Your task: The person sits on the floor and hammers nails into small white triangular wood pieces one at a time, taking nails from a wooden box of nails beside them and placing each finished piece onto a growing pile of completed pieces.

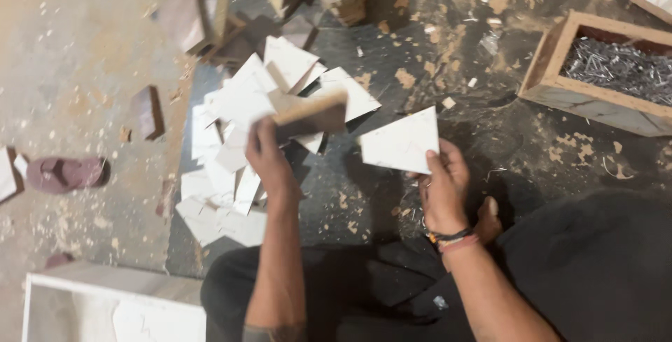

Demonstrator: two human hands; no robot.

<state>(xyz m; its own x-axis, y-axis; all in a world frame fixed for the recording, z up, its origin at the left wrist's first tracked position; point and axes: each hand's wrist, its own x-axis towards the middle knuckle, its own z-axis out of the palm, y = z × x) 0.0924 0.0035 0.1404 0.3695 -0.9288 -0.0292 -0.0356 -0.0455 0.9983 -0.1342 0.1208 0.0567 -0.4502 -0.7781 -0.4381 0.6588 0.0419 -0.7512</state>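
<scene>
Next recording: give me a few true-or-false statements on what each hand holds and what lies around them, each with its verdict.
1. The right hand holds a white triangular board piece. True.
2. The left hand is empty. False: it grips a brown wooden block over the pile of white pieces.
3. The wooden box at the upper right is full of sawdust. False: it holds a heap of metal nails.
4. A sandal lies on the floor to the left of the pile. True.
5. The right wrist is bare. False: it wears dark and reddish bands.
</scene>
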